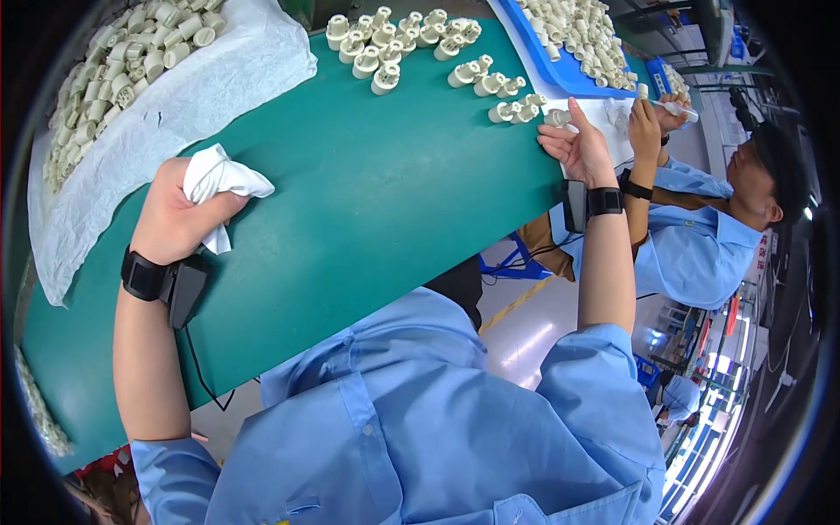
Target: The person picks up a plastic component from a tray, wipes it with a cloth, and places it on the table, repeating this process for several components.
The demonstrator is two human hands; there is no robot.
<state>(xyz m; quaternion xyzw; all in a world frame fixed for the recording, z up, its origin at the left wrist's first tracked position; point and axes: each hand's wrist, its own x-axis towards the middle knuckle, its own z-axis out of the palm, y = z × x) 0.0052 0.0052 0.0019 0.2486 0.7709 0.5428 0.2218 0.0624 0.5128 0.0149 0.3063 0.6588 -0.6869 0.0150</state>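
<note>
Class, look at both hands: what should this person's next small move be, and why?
Probably close the right hand gently around the part at its fingers: the hand looks loosely curved, and whether it grips the part is unclear. The left hand seems less suited, being closed on a cloth farther away.

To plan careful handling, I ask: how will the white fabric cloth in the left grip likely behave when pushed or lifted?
The crumpled white fabric cloth is probably floppy, since it bunches in folds inside the left grip. It looks thin, so it is likely light. Loose ends stick out, so it would probably crease rather than roll.
</note>
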